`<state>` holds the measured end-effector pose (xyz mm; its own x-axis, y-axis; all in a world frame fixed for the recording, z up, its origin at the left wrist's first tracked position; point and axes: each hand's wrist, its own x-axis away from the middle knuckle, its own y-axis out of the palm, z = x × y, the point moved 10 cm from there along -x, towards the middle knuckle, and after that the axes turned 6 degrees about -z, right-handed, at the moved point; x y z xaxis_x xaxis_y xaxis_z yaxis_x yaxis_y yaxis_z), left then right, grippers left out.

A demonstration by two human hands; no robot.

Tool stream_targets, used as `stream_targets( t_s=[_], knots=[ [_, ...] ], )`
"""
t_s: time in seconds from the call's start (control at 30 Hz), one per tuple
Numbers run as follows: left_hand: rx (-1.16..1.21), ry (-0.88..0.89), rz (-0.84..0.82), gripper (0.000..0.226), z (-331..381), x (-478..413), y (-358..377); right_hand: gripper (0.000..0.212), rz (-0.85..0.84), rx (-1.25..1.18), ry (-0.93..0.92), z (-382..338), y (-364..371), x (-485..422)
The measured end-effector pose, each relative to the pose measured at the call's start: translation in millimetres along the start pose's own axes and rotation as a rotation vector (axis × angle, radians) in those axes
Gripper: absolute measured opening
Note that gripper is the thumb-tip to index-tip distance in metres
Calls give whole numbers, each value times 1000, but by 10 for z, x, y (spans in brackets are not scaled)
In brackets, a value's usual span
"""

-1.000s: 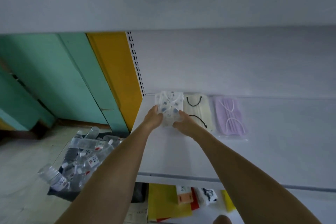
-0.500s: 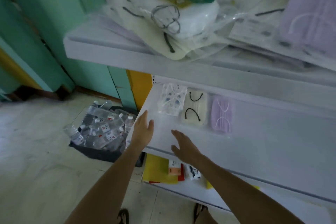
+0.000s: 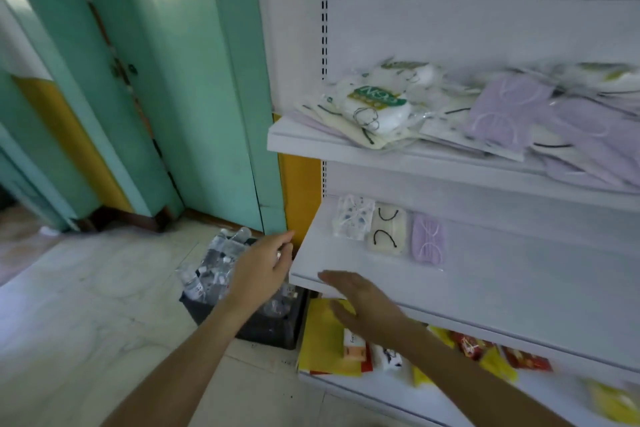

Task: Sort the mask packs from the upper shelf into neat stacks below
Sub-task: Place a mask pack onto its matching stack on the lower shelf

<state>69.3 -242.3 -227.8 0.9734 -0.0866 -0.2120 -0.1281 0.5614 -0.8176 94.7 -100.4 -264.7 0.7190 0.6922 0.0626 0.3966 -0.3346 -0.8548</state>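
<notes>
A second ago both grips rested on the patterned mask pack on the lower shelf; now neither touches it. The left grip has drawn back off the shelf and hangs beside its front left corner, above the crate of bottles, fingers loosely bent. The right grip has pulled back to the shelf's front edge, fingers straight, holding nothing. The view has swung up and back, so the upper shelf and its jumbled pile of mask packs now show plainly.
</notes>
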Motion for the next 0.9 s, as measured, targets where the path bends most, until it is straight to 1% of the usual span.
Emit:
stream_targets(
  t_s=[0.07,0.13,0.23,0.33,0.43,0.63,0.7,0.77,0.9],
  knots=[
    [-36,84,51,36,348,-43,-400,59,95,61,-60,-266,-424,44],
    [-36,161,134,33,713,-196,-790,54,228,128,-107,-467,-937,83],
    [-23,254,234,31,1252,-437,-1178,42,356,193,-72,-603,-1677,208],
    [-17,329,245,31,1752,-678,-1278,40,464,196,-24,-536,-2295,422],
    [-31,380,229,30,2195,-917,-1196,39,530,161,51,-216,-2775,642],
    [-1,382,185,31,2706,-1376,-843,40,506,174,233,695,-3311,938],
    [12,368,172,31,2856,-1573,-686,40,489,185,255,993,-3451,1021],
    [12,369,167,31,3048,-1794,-528,38,506,204,247,1234,-3636,1135],
    [60,410,139,29,3583,-2145,-119,37,538,204,298,1730,-3992,1479]
  ],
)
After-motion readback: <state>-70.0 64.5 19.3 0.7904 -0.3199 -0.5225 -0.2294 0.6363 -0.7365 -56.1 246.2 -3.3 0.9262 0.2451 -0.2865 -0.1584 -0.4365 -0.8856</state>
